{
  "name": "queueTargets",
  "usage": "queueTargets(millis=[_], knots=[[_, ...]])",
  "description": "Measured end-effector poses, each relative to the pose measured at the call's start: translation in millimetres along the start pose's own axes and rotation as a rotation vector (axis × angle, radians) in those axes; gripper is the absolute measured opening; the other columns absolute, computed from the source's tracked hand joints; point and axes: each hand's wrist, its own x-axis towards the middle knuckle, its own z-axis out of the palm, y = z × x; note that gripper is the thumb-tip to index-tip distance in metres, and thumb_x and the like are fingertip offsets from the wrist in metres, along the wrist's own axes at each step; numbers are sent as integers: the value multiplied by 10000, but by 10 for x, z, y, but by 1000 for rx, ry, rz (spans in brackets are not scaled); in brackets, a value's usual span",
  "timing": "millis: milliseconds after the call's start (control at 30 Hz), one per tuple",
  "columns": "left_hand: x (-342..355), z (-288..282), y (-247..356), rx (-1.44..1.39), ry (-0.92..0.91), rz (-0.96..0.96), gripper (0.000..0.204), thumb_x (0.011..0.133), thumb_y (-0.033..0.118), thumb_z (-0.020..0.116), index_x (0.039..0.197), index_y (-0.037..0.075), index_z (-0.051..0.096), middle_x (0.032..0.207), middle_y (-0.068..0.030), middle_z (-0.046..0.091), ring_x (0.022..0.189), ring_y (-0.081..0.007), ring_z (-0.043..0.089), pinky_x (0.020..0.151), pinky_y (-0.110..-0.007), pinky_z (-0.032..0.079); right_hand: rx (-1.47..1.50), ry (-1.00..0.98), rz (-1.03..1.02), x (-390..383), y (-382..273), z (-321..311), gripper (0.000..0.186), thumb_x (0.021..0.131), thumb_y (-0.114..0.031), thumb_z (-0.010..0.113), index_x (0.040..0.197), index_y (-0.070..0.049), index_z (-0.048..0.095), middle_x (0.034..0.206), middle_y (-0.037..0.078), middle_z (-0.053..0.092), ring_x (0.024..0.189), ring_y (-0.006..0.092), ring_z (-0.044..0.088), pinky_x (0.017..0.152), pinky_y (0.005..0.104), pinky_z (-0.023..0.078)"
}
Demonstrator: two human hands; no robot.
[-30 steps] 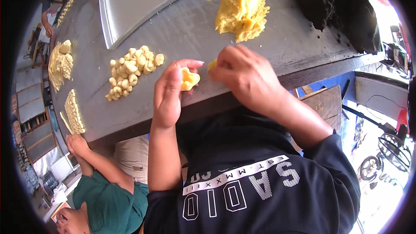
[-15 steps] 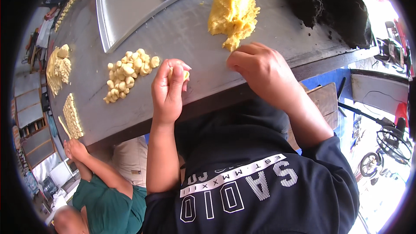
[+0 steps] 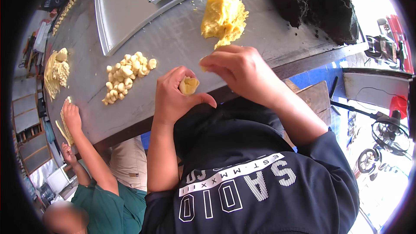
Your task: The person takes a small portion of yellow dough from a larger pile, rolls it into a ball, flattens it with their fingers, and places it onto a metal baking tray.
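Well, dough (image 3: 223, 17) on grey table (image 3: 169, 39), fan (image 3: 391, 135) at right

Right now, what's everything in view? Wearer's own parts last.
Table: one, grey, ahead
Trays: at least two, silver, far side
Dough balls: many, pale, left of centre
Dough mass: one, pale, table's left end
Dough strips: count unclear, pale, left edge
Dough row: one, pale, far left
Yellow mass: one, yellow, mid-table
Dark heap: one, black, table's right end
Fan: one, black, right
Board: one, brown, lower right
Co-worker: one, green shirt, lower left
Dough piece: one, pale, centre
Yellow bit: one, yellow, centre
Shirt: one, black, bottom
Left hand: one, bare, around dough piece
Right hand: one, bare, pinching yellow bit
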Motion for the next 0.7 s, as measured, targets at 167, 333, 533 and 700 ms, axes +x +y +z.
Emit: queueTargets(millis=[167, 333, 533, 700], knots=[[-28, -10, 8, 48, -81, 29, 657, 580, 387, 1149, 882, 57, 668, 806, -106, 693, 728, -332, 698, 686, -432, 564, 29, -238, 26, 57, -75, 104, 183, 930, -83, 881, 1090, -33, 809, 949, 153, 776, 906, 359, 801, 802, 440, 641], [-114, 84, -49, 27, -14, 49, 550, 657, 305, 1125, 893, 55, 696, 806, -113, 722, 727, -352, 732, 693, -451, 587, 73, -207, 120, 164, -35, 190, 426, 820, -126, 971, 1150, -39, 716, 1035, 134, 750, 1028, 316, 789, 887, 453, 642], [-110, 123, -80, -19, 7, 29, 471, 726, 231, 1096, 874, 42, 691, 786, -107, 718, 702, -340, 723, 688, -434, 587, -16, -51, -21, 209, -121, 285, 347, 870, -132, 920, 1162, -39, 758, 1200, 176, 773, 1166, 402, 770, 1007, 507, 629], [-79, 18, -228, -274, -36, 89, 514, 869, 236, 1043, 794, 40, 574, 737, -40, 546, 703, -161, 532, 660, -319, 424, -514, 224, -74, 260, 269, -173, 137, 972, -12, 803, 1103, -44, 825, 1170, 122, 804, 1065, 391, 772, 952, 491, 627]])
